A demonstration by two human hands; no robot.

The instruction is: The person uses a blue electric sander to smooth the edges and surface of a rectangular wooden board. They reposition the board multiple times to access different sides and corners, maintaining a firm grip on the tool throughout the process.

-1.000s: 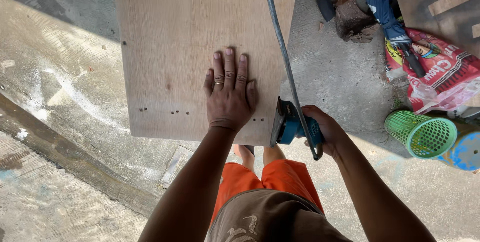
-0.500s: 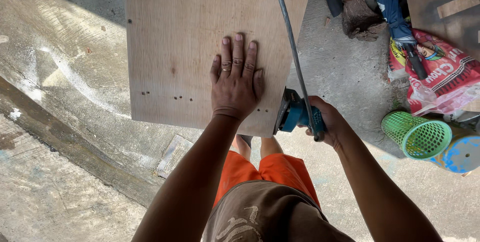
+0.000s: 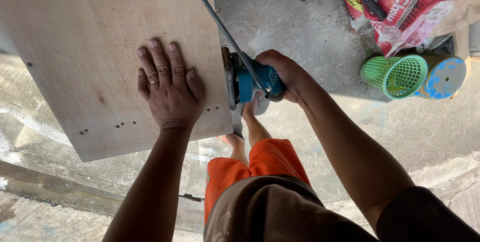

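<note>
1. Left hand (image 3: 167, 89): laid flat, palm down, fingers (image 3: 161, 62) extended and close together, thumb held beside the palm; a ring on one finger.
2. Left forearm: runs straight from the lower edge of the view up to the wrist, which is barely bent.
3. Right hand (image 3: 287, 74): fingers curled closed in a firm grasp, knuckles turned upward.
4. Right forearm: extends diagonally from the lower right corner, elbow bent, a dark sleeve at the upper arm.

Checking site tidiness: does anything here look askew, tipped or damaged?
Yes. The green basket lies on its side on the concrete, beside a blue tub. The board has small holes near its lower edge. The sander runs along the board's edge with its cord trailing across the board.
</note>
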